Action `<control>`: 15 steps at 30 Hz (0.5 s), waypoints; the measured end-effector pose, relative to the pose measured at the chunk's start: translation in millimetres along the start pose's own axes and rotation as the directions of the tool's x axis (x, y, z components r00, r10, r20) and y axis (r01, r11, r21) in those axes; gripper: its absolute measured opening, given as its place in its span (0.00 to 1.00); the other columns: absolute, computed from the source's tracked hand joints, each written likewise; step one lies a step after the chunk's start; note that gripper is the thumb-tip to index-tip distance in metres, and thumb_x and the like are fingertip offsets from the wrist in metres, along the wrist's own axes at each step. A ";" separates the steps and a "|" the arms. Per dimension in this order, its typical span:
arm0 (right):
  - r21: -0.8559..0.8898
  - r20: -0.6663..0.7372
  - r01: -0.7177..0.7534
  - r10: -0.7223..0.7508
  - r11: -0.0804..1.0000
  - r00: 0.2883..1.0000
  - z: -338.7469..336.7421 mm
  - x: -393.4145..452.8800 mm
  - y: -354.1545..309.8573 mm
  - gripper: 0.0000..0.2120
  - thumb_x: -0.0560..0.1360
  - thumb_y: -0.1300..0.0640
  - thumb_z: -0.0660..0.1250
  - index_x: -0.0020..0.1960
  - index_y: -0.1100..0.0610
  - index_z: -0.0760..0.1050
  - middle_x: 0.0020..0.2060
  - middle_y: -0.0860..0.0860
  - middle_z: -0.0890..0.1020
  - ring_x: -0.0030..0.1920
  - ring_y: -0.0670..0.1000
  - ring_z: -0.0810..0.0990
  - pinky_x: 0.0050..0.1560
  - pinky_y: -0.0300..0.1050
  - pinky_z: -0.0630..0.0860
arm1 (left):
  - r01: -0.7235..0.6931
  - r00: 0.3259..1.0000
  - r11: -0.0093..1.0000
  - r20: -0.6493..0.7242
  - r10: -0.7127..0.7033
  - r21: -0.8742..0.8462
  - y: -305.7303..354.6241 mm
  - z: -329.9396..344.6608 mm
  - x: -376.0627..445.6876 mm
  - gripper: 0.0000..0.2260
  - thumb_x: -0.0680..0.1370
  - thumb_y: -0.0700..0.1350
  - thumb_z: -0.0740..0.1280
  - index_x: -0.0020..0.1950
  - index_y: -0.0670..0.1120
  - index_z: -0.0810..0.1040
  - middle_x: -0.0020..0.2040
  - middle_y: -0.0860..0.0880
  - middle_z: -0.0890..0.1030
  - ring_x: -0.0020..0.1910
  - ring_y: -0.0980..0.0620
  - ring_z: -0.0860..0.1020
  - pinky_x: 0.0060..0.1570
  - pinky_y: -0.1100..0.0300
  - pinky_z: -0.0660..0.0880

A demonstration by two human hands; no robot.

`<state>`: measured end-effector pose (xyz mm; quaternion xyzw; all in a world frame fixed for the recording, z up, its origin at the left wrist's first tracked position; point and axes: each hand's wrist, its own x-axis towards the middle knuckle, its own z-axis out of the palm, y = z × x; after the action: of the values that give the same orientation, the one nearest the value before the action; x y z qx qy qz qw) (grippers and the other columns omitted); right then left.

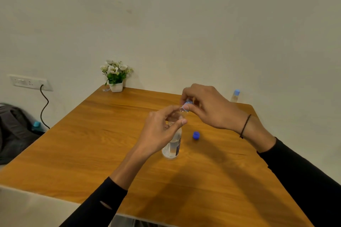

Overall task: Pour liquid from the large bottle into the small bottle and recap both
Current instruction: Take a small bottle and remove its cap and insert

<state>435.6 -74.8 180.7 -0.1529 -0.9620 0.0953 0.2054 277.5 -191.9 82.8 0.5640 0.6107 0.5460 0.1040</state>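
A clear bottle (172, 145) stands upright mid-table (92, 134); its label print is too small to read. The left hand (162, 131) grips its upper body. The right hand (204, 105) pinches a light-blue cap (186, 106) at its mouth. A dark-blue cap (196, 135) lies just beside it. A second capped bottle (235, 96) stands at the far edge, a potted plant (115, 75) at the far left corner.

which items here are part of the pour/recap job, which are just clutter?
Job: bottle gripped by left hand; light blue cap in right hand; loose dark blue cap; capped bottle by wall.
Clutter: flower pot; bag; wall socket.
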 end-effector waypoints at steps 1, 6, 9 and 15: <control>0.046 0.047 0.025 -0.028 0.999 0.998 -0.2 0.5 0.8 0.14 0.81 0.52 0.70 0.65 0.46 0.75 0.56 0.48 0.76 0.52 0.47 0.77 0.50 0.48 0.81 | 0.010 1.000 1.000 -0.006 -0.010 -0.008 -0.6 -1.0 -0.4 0.20 0.79 0.56 0.75 0.70 0.53 0.82 0.53 0.60 0.87 0.55 0.65 0.84 0.45 0.70 0.80; -0.009 0.022 -0.102 0.102 0.995 0.995 3.2 3.9 -4.4 0.24 0.78 0.32 0.63 0.68 0.44 0.72 0.57 0.46 0.74 0.50 0.47 0.78 0.47 0.43 0.77 | 0.018 1.000 1.000 -0.003 -0.018 0.000 -1.3 -5.5 -2.2 0.16 0.80 0.53 0.75 0.68 0.57 0.81 0.52 0.63 0.86 0.56 0.67 0.83 0.44 0.71 0.79; -0.016 0.008 -0.035 0.035 0.999 0.999 5.2 5.2 -3.1 0.09 0.83 0.47 0.68 0.55 0.53 0.78 0.41 0.47 0.78 0.40 0.48 0.76 0.41 0.49 0.74 | 0.013 1.000 1.000 -0.009 -0.013 -0.003 -1.7 -6.7 -2.9 0.17 0.80 0.55 0.75 0.68 0.60 0.79 0.52 0.63 0.86 0.56 0.67 0.83 0.45 0.72 0.79; 0.131 0.152 -0.092 0.072 0.987 0.986 2.9 -1.1 -6.2 0.36 0.75 0.31 0.68 0.78 0.38 0.59 0.65 0.45 0.69 0.59 0.46 0.77 0.56 0.42 0.79 | 0.023 1.000 0.999 -0.013 -0.024 -0.034 -3.4 -5.8 -6.3 0.19 0.79 0.61 0.71 0.68 0.56 0.82 0.52 0.63 0.86 0.57 0.67 0.83 0.42 0.70 0.79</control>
<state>433.7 -81.3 179.2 -0.1703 -0.9584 0.1809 0.1402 273.4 -199.3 79.2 0.5514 0.6086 0.5587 0.1159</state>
